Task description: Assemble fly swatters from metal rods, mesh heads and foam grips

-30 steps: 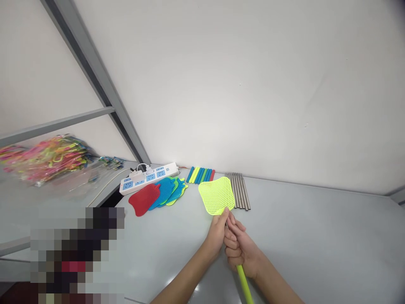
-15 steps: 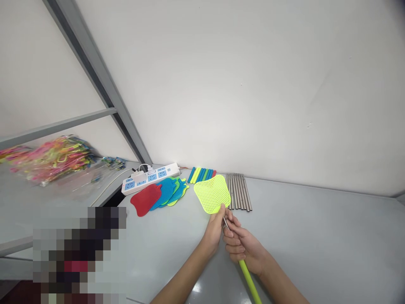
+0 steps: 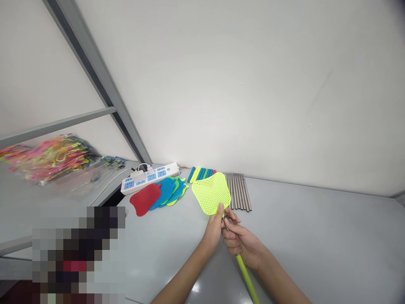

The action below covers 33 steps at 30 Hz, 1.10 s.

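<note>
Left fingers (image 3: 220, 209) clamp a perforated, neon-yellow swatter head (image 3: 211, 194) angled toward eleven o'clock; right fingers (image 3: 232, 243) grip a yellow-green handle (image 3: 247, 278) toward five.

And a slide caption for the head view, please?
Left hand holds a lime swatter head, right hand a lime handle.

1. At lower centre, the left hand (image 3: 213, 230) holds a yellow mesh head (image 3: 211, 193).
2. The right hand (image 3: 245, 245) grips a yellow-green handle (image 3: 247, 276).
3. Slightly right of centre, metal tubes (image 3: 239, 192) lie on the worktop (image 3: 316, 236).
</note>
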{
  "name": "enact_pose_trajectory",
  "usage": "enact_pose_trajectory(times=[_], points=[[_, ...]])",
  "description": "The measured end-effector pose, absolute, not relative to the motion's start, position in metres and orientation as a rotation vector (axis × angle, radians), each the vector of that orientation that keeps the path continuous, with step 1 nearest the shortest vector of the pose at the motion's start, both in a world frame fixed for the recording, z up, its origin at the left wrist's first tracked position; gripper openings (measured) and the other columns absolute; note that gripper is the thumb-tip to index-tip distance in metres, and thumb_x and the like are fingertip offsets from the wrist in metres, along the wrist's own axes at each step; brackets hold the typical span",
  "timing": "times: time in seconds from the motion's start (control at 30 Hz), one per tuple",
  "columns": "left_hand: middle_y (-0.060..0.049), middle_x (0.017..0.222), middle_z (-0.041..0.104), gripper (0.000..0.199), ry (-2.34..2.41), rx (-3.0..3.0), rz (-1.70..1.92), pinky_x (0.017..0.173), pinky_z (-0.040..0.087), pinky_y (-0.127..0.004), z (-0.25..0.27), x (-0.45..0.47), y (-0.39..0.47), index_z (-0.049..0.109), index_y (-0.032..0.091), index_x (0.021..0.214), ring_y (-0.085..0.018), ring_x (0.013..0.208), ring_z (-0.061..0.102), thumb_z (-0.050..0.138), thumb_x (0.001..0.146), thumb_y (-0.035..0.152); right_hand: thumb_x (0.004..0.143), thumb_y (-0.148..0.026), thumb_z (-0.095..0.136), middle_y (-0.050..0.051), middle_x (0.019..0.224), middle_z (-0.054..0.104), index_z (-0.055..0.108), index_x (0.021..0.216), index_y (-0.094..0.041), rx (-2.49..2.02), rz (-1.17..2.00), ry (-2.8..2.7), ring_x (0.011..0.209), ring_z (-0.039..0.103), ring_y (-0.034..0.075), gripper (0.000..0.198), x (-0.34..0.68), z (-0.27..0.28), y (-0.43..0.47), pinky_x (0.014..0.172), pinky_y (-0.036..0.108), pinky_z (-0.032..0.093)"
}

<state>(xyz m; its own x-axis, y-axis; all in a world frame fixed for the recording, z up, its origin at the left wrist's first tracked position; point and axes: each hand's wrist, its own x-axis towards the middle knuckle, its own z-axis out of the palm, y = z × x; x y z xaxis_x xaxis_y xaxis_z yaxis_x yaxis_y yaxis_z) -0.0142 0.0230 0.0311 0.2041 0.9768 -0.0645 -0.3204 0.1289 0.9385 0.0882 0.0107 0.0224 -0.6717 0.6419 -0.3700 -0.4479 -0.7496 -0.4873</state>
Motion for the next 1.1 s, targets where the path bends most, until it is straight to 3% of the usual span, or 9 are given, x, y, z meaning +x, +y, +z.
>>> enact_pose_trajectory(times=[0.43,0.57,0.73,1.1], points=[[-0.003,0.065,0.054,0.046,0.954,0.987,1.140,0.068,0.038,-0.025,0.021,-0.012,0.020,0.054,0.014,0.066,-0.014,0.067,0.050,0.032,0.077,0.052,0.073,-0.043,0.051,-0.011,0.041,0.018,0.044,0.072,-0.021,-0.784,2.421,-0.305,0.031,0.009,0.001,0.024,0.089,0.016,0.018,0.030,0.013,0.005],[0.000,0.058,0.048,0.041,0.971,0.926,1.153,0.063,0.037,-0.023,0.013,-0.013,0.024,0.053,0.013,0.062,-0.012,0.061,0.046,0.041,0.074,0.050,0.074,-0.042,0.051,-0.010,0.045,0.022,0.045,0.074,-0.018,-0.755,2.366,-0.332,0.033,0.014,0.001,0.025,0.090,0.019,0.017,0.031,0.013,0.011],[0.003,0.052,0.043,0.037,0.915,0.946,1.132,0.059,0.035,-0.021,0.018,-0.018,0.026,0.056,0.013,0.071,-0.009,0.055,0.043,0.040,0.076,0.047,0.075,-0.032,0.052,-0.007,0.053,0.032,0.049,0.082,-0.016,-0.692,2.338,-0.466,0.039,0.023,0.001,0.018,0.099,0.025,0.016,0.037,0.013,0.019],[0.002,0.064,0.049,0.034,0.921,0.905,1.249,0.050,0.032,-0.019,0.015,-0.020,0.028,0.046,0.015,0.065,-0.004,0.044,0.036,0.042,0.075,0.047,0.075,-0.039,0.048,-0.007,0.053,0.023,0.047,0.075,-0.016,-0.719,2.328,-0.525,0.039,0.012,0.002,0.023,0.089,0.018,0.010,0.036,0.014,0.013]])
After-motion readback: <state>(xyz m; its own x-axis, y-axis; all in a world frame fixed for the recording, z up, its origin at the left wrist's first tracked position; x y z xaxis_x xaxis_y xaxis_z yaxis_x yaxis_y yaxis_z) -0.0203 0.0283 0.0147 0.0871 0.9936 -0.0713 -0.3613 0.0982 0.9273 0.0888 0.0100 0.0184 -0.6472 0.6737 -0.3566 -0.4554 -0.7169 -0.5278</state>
